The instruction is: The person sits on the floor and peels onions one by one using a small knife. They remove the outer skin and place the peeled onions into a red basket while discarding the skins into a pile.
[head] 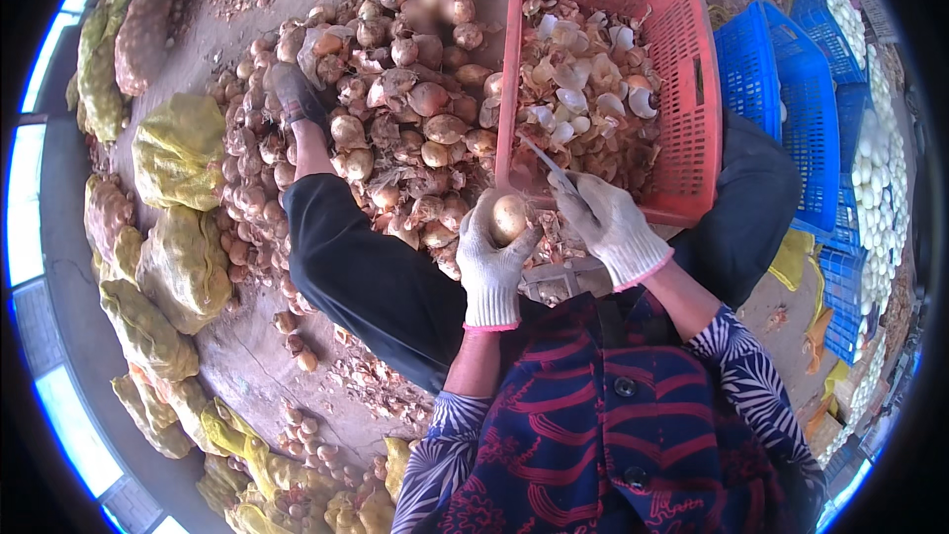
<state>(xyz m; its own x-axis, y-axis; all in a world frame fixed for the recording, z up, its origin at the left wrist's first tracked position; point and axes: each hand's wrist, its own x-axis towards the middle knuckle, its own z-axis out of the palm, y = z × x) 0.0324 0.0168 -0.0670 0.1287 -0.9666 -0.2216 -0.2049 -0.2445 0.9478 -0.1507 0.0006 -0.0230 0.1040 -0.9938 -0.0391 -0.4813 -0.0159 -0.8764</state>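
In my gloved left hand (491, 252) rests a single onion (509, 219), pale gold and round, gripped between thumb and fingers. My right hand (604, 219), also in a white knitted glove, is closed around a knife (554, 165); its thin blade points up and left over the near rim of the crate. That red plastic crate (686, 96) stands right in front of my hands, holding loose onion skins (582, 100) and pieces of peel. Left of the crate spreads a large heap of unpeeled onions (426, 126), some with dry roots and stalks.
My outstretched foot (296, 93) lies among the onions. Yellow mesh sacks (182, 267) line the left side. To the right stand blue plastic crates (804, 126), with many peeled white onions (875, 170) beyond. Scattered skins (378, 386) cover parts of the concrete floor (245, 363).
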